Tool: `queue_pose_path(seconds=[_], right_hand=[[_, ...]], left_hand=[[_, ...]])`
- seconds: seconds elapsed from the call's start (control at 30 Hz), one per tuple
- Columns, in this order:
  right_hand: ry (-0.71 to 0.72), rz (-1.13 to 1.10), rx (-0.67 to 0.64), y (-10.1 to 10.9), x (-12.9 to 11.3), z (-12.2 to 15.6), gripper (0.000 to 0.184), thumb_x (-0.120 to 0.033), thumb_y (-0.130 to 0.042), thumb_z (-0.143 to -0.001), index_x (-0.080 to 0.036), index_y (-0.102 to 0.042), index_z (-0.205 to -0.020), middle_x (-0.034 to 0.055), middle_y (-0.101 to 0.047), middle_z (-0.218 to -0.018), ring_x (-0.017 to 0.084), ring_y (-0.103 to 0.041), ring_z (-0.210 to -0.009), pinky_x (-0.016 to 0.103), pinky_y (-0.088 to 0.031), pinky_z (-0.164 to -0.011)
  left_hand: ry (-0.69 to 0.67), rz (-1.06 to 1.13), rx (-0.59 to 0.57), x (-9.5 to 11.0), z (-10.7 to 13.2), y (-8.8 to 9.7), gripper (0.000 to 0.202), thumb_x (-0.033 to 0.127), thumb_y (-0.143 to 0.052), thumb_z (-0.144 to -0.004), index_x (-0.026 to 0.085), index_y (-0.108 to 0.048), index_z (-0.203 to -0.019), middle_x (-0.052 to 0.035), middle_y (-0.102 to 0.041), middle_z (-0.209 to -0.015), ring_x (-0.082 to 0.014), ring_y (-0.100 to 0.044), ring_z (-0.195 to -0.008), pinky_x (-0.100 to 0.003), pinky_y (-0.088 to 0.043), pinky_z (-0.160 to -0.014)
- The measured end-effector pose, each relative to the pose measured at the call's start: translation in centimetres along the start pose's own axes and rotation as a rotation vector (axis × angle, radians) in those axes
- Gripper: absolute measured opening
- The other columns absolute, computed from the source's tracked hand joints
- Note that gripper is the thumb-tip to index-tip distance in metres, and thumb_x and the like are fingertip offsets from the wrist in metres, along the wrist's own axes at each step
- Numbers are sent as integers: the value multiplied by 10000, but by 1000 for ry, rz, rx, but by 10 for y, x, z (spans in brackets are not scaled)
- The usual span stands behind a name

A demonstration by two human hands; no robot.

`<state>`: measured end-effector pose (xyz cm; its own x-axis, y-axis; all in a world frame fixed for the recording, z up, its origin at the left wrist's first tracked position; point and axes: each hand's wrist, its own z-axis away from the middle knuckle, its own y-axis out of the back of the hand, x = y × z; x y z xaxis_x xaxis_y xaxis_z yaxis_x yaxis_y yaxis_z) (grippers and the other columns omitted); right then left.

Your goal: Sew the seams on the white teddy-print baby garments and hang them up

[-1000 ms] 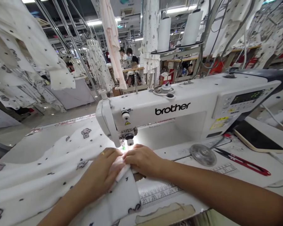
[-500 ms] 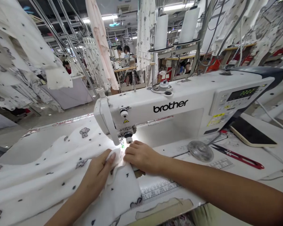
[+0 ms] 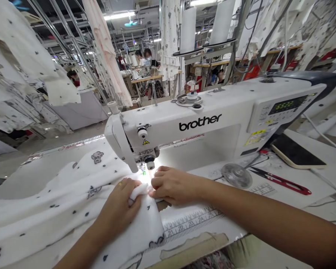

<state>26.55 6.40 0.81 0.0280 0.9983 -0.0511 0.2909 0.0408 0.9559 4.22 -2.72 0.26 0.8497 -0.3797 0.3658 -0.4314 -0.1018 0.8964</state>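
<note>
A white printed fabric (image 3: pixel 61 203) lies over the sewing table, its edge under the needle of a white sewing machine (image 3: pixel 201 123). My left hand (image 3: pixel 120 205) presses on the cloth and pinches a folded edge just in front of the presser foot (image 3: pixel 145 170). My right hand (image 3: pixel 170 185) lies to the right of the needle, fingers curled and pressed together on the same folded edge. Both hands meet at the lit spot beneath the needle.
A round metal disc (image 3: pixel 236 175) and red-handled thread snips (image 3: pixel 282 181) lie on the table to the right. A phone (image 3: pixel 295 153) rests by the machine base. A ruler strip (image 3: pixel 190 220) runs along the table front. Garments hang overhead; other workers sit far behind.
My left hand has closed its fingers over the folded fabric edge again, and both hands have shifted slightly at the needle. The view has tilted a little.
</note>
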Motion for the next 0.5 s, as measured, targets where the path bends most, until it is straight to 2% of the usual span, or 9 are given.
queue_pose_path(seconds=[0.17,0.3,0.4,0.5], right_hand=[[-19,-21,-23,2,0,-1,122,-156,-561,-887,-204,-665,-848,-10,-593,-788,149,-482,-750,296,-360,-883],[-12,-36,-24,3,0,-1,120,-136,-565,-868,-205,-661,-852,-14,-591,-779,145,-465,-725,291,-363,-860],[3,-40,-26,4,0,-1,125,-129,-555,-866,-202,-647,-823,-9,-591,-777,148,-460,-718,291,-362,-842],[11,-19,-31,4,0,-1,126,-135,-548,-863,-198,-632,-793,1,-594,-783,154,-466,-729,299,-358,-841]], left_hand=[[-253,-137,82,-3,5,-2,298,80,-500,-887,214,-570,-1144,-40,-597,-912,-204,-555,-860,-350,-473,-775],[-410,-284,134,-1,6,-1,338,40,-493,-867,156,-594,-1168,-91,-626,-995,-230,-564,-912,-376,-487,-802],[-468,-290,125,1,5,0,407,-26,-442,-834,124,-589,-1183,-110,-644,-1119,-246,-564,-1056,-392,-485,-911],[-439,-250,121,-1,6,-1,424,-26,-429,-838,127,-582,-1202,-104,-657,-1145,-227,-575,-1099,-363,-497,-940]])
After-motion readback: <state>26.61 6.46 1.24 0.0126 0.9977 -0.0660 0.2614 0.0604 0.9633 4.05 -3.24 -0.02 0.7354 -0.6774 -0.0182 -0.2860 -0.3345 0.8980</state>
